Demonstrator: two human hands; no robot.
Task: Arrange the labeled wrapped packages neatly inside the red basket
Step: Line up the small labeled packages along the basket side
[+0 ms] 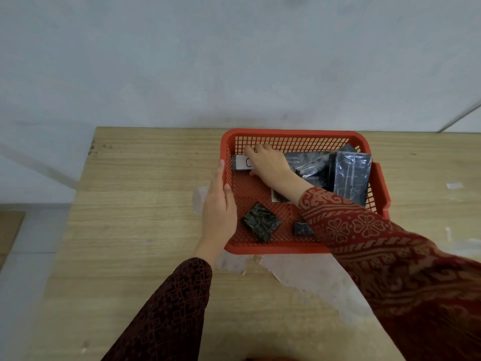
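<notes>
The red mesh basket (294, 133) stands on a wooden table against the wall. My left hand (218, 209) grips its left rim, thumb inside. Reaching into the far left corner, my right hand (268, 162) is closed on a dark wrapped package with a white label (240, 162). A tall dark package (351, 175) leans at the right wall, with another shiny dark package (309, 162) beside it. A small square package (260, 225) and a smaller one (303, 228) lie near the front. A package is partly hidden under my right wrist (278, 197).
The wooden table (145, 204) ends at its left edge, with pale floor beyond. Patches of worn, peeled surface (307, 277) lie in front of the basket. A grey wall stands right behind the table.
</notes>
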